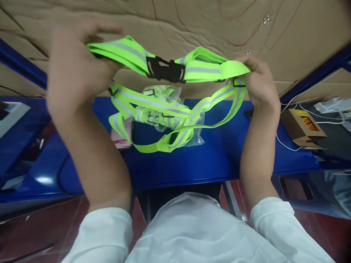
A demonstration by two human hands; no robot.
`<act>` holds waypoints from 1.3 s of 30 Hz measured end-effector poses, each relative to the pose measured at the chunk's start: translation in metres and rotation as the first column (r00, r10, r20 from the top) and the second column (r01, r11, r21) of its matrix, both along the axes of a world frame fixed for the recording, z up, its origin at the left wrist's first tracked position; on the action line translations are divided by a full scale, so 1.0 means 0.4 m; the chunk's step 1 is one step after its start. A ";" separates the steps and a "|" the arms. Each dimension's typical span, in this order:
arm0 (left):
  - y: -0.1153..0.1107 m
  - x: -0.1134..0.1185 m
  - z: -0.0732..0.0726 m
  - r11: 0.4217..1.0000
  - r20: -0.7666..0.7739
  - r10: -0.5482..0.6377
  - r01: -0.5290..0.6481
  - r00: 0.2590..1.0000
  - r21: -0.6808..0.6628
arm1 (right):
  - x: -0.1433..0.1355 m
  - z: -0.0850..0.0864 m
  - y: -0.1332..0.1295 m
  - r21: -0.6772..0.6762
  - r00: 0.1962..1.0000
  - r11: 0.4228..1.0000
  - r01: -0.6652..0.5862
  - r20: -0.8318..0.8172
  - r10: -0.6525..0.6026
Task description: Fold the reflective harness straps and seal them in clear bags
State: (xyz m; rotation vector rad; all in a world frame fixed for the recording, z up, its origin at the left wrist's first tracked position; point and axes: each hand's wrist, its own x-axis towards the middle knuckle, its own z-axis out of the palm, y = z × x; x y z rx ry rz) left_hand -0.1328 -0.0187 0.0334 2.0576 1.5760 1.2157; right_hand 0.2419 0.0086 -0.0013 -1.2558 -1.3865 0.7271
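A neon-yellow reflective harness (203,70) with grey stripes is stretched between my two hands, above a blue table. My left hand (82,69), smeared by motion, grips the strap at one end with some fingers raised. At the other end, my right hand (259,78) is closed around the strap. Midway between them the black side-release buckle (166,69) is clipped together. Looser straps of the harness hang down below in loops. Behind these loops lie further yellow straps in a clear plastic bag (196,137) on the table.
A brown cardboard wall (192,22) with red wires stands behind the blue table (175,168). To the right are an open cardboard box (303,128), white cables and clear packaging (333,105). A pink item (122,133), partly pixelated, lies left of the straps.
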 end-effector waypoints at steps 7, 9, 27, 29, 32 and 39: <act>0.063 0.009 -0.039 0.995 0.404 -0.067 0.092 0.912 -0.043 | -0.003 0.045 -0.059 -0.209 0.984 0.962 -0.177 -0.042 0.172; 0.063 -0.005 -0.038 0.984 0.484 -0.150 0.179 0.862 -0.014 | 0.018 0.052 -0.085 -0.326 0.974 0.925 -0.194 0.048 0.222; 0.073 0.196 -0.109 0.912 0.458 -0.280 0.383 0.844 -0.148 | -0.195 -0.016 -0.071 0.107 0.824 0.867 -0.487 0.386 0.415; 0.057 0.195 -0.104 0.879 0.496 -0.328 0.452 0.804 -0.152 | -0.236 -0.034 -0.061 0.130 0.837 0.867 -0.481 0.364 0.410; 0.041 0.184 -0.093 0.788 0.516 -0.461 0.600 0.722 -0.137 | -0.236 -0.033 -0.047 0.135 0.909 0.915 -0.381 0.233 0.345; 0.017 0.203 -0.112 0.850 0.101 -0.515 0.522 0.851 -0.072 | -0.157 0.055 -0.052 0.055 0.985 0.984 -0.170 -0.032 0.172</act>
